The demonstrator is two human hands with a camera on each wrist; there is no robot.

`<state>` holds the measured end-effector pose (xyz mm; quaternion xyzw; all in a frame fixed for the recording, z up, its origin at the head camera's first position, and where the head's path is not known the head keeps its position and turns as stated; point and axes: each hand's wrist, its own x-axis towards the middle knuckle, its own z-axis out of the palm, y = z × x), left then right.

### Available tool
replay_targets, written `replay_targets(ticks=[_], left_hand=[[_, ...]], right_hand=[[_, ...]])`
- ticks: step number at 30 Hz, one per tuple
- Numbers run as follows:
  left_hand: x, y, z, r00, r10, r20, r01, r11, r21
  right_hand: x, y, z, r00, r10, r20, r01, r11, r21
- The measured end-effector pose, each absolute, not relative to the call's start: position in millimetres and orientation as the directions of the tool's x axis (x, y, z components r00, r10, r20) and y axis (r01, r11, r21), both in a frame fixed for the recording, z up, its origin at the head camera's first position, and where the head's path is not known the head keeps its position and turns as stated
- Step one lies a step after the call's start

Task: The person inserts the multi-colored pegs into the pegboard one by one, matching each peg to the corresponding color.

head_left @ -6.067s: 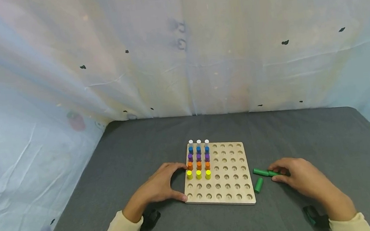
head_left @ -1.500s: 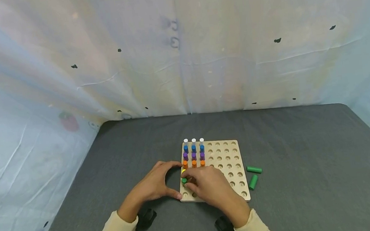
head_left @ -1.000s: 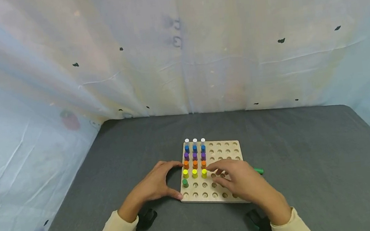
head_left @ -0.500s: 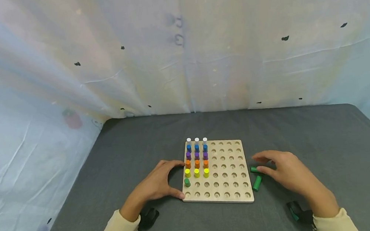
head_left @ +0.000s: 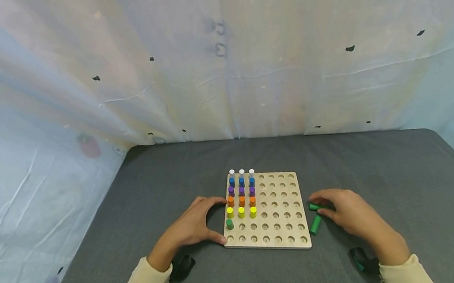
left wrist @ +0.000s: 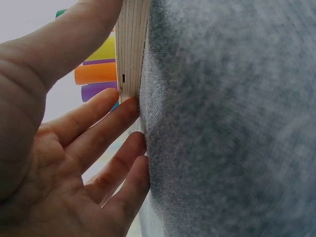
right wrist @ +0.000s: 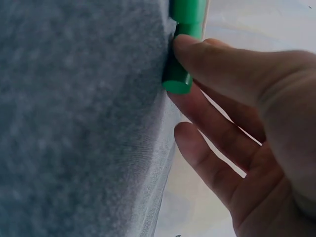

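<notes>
A pale wooden peg board (head_left: 268, 196) lies on the grey cloth. My left hand (head_left: 190, 225) rests along its left side, thumb at the near corner and fingertips against the edge; the left wrist view shows these fingers nearly straight. One green peg (head_left: 229, 223) stands in the leftmost hole of the second row from the front. Beside the board's right edge my right hand (head_left: 350, 209) pinches a lying green peg (right wrist: 177, 79) between thumb and fingers. Another green peg (head_left: 316, 225) lies just nearer to me, apart from the fingers in the head view.
Behind the green peg stand rows of three pegs: yellow (head_left: 241, 212), orange (head_left: 242, 201), purple (head_left: 242, 190), blue (head_left: 241, 182) and white (head_left: 241, 172). A pale curtain (head_left: 277, 63) hangs behind the grey table (head_left: 356, 161).
My right hand set a green peg into the board's left column, then moved back right and closed its fingers on another green peg. My left hand stays at the board's edge.
</notes>
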<state>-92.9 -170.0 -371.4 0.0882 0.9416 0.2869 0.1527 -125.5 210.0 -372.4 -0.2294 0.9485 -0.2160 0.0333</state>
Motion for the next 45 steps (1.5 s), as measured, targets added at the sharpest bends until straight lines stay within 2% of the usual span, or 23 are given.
replay_targets(ticks=[8,15,32,45], left_hand=[[-93.0,-170.5,-371.4,-0.937,0.246,-0.248,0.067,0.824,0.563],[-93.3,-171.3,-371.1,-0.935,0.262,-0.24,0.085,0.821,0.565],[-91.6,-170.6,-369.5,-0.928,0.261,-0.266,0.079,0.837,0.542],[-93.3,-169.6,-367.9,-0.929,0.245,-0.279,0.062,0.843,0.534]], right_hand=[[-125.1,207.1,-373.9,-0.889,-0.458,0.033,-0.432,0.81,-0.397],[-124.1,205.8,-374.8,-0.888,-0.448,0.104,-0.453,0.812,-0.367],[-122.3,207.4,-374.8,-0.881,-0.44,0.176,-0.472,0.782,-0.407],[-123.6,209.3,-372.4,-0.897,-0.418,0.146,-0.438,0.787,-0.435]])
